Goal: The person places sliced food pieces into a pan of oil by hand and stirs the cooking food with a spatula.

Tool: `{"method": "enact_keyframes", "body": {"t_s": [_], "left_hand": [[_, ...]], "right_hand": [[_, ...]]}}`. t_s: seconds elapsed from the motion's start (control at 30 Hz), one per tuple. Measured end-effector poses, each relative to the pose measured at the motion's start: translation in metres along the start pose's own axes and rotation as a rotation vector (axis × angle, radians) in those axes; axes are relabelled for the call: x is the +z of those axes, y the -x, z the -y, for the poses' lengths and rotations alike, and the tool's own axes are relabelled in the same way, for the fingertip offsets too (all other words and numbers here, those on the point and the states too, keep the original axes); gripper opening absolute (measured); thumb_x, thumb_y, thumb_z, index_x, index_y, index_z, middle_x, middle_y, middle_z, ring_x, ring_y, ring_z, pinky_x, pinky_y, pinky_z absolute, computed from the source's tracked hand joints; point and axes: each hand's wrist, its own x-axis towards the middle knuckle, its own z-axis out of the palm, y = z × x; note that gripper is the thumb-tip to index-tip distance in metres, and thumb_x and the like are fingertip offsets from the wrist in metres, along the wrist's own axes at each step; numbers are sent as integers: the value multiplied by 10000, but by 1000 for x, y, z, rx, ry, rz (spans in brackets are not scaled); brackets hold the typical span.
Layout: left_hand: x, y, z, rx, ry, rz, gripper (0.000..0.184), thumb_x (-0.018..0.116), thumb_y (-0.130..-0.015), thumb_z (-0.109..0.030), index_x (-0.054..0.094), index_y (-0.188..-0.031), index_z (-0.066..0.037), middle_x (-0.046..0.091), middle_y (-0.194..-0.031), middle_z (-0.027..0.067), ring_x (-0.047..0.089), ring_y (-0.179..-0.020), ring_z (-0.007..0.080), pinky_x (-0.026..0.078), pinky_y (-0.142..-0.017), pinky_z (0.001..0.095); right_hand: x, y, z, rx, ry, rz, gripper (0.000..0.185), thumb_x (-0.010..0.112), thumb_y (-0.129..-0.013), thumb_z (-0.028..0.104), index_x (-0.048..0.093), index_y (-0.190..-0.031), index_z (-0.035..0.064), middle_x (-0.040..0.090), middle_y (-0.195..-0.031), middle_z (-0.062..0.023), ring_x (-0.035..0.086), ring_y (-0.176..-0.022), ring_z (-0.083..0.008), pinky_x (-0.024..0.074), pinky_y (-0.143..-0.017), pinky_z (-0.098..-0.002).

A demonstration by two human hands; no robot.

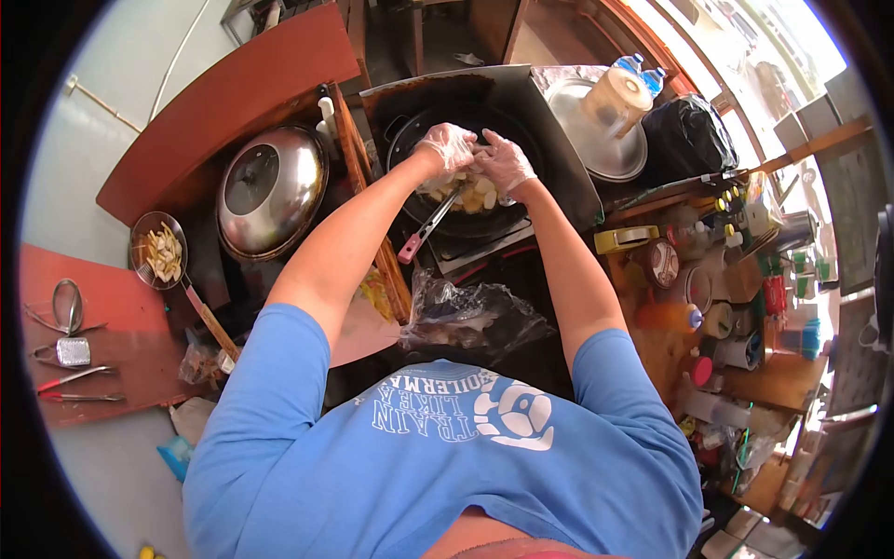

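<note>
My left hand (449, 147) and my right hand (506, 165), both in clear plastic gloves, are close together over a dark wok (402, 149). The fingers of each are drawn in, and whatever is between them is too small or hidden to name. Beneath them, pale yellow-white food pieces (480, 197) lie in the wok, partly covered by my hands. A pair of metal tongs (433, 221) with a pink handle leans over the wok's near edge, its tips among the pieces, with neither hand on it.
Left of the wok stands a domed metal lid (275, 191), beyond a wooden partition (358, 168). A strainer (159, 250) there holds pale strips. To the right are a round metal lid (624, 154) with a beige pitcher (617, 98), and an orange bottle (669, 317). A plastic bag (475, 312) lies nearer me.
</note>
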Motion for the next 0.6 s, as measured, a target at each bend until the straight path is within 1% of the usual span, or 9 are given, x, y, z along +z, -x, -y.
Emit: {"method": "enact_keyframes", "body": {"t_s": [0.07, 0.1, 0.17, 0.27, 0.3, 0.37, 0.5, 0.53, 0.6], "left_hand": [[9, -4, 8, 12, 17, -93, 458, 681, -774, -269, 671, -1177, -51, 717, -1028, 159, 700, -951, 253, 551, -833, 309], [8, -2, 6, 7, 24, -99, 458, 681, -774, -269, 671, -1177, -51, 717, -1028, 159, 700, -951, 253, 551, -833, 309], [6, 2, 2, -48, 427, 102, 462, 664, -758, -362, 686, -1164, -140, 689, -1124, 118, 672, -999, 281, 527, -902, 337], [9, -8, 9, -96, 352, 88, 397, 650, -770, -312, 697, -1131, -153, 702, -1083, 122, 675, -984, 277, 528, -898, 323], [-6, -2, -7, -93, 311, 33, 257, 637, -846, -98, 704, -1084, -29, 729, -899, 107, 692, -719, 129, 596, -706, 290], [-1, -12, 4, -233, 586, 105, 267, 634, -835, -49, 701, -1093, -31, 722, -856, 97, 691, -690, 142, 599, -659, 296], [-11, -5, -1, -137, 713, 64, 255, 660, -818, -39, 695, -1069, -18, 718, -890, 93, 697, -674, 163, 595, -625, 302], [-9, -11, 2, -139, 715, 61, 255, 660, -818, -39, 695, -1069, -18, 718, -890, 93, 697, -674, 163, 595, -625, 302], [-6, -22, 7, -240, 384, -17, 336, 686, -780, -180, 717, -1114, -168, 725, -1038, 80, 711, -909, 230, 560, -860, 341]], "right_hand": [[3, 7, 18, 73, -483, -32, 766, 618, -873, 57, 175, -1478, -99, 648, -1174, -211, 660, -988, -206, 528, -859, -278], [2, 4, 15, 75, -476, -25, 766, 618, -873, 57, 175, -1478, -99, 648, -1174, -211, 660, -988, -206, 528, -859, -278], [3, -2, 10, 120, -393, -101, 777, 616, -877, 87, 166, -1488, -80, 647, -1197, -184, 657, -995, -198, 516, -880, -268], [0, -2, 12, 152, -359, -108, 792, 625, -878, 107, 160, -1492, -74, 657, -1186, -153, 653, -988, -197, 517, -872, -272], [0, -1, 16, 155, -352, -94, 792, 625, -878, 107, 160, -1492, -74, 657, -1186, -153, 653, -988, -197, 517, -872, -272], [-2, 1, 28, 125, -354, -141, 823, 651, -859, 117, 161, -1488, -86, 689, -1085, -130, 654, -928, -179, 528, -813, -277], [-4, -8, 32, 158, -491, -210, 743, 683, -845, 100, 297, -1450, -93, 703, -1037, -125, 655, -897, -151, 528, -796, -271], [-5, -9, 31, 159, -490, -207, 743, 683, -845, 100, 297, -1450, -93, 703, -1037, -125, 655, -897, -151, 528, -796, -271], [-7, -12, 27, 133, -442, -129, 638, 688, -848, 110, 417, -1390, -91, 704, -1054, -124, 655, -900, -141, 528, -801, -272]]}}
